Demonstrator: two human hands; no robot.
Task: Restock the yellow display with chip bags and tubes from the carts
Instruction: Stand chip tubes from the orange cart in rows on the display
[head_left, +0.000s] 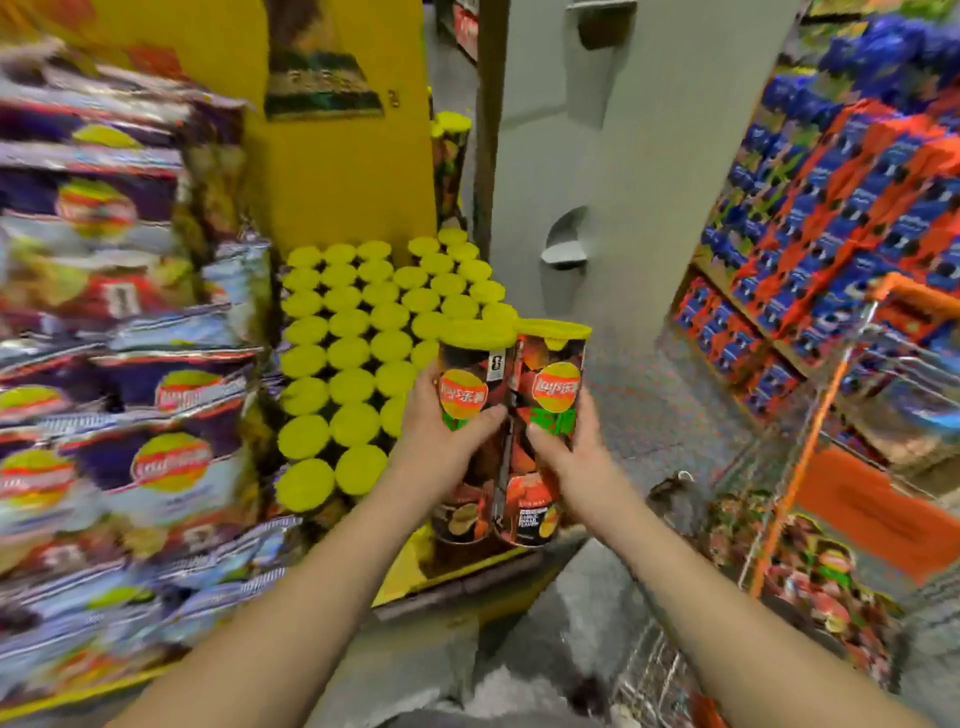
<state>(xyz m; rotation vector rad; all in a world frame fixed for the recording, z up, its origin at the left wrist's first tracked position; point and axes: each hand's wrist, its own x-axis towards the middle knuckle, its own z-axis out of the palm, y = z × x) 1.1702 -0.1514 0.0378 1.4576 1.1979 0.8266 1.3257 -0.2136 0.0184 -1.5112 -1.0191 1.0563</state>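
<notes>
Already most of the yellow display (358, 171) ahead-left is packed with lidded tubes (353, 358), while left hand (441, 441) and right hand (566, 447) each grip another tube, cart (810, 467) rightward still stocked.

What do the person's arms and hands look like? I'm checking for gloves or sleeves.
Both forearms are bare up to the frame's edge: no sleeves in view. The left hand and right hand wear no gloves, and no watch, bracelet or ring shows.
</notes>
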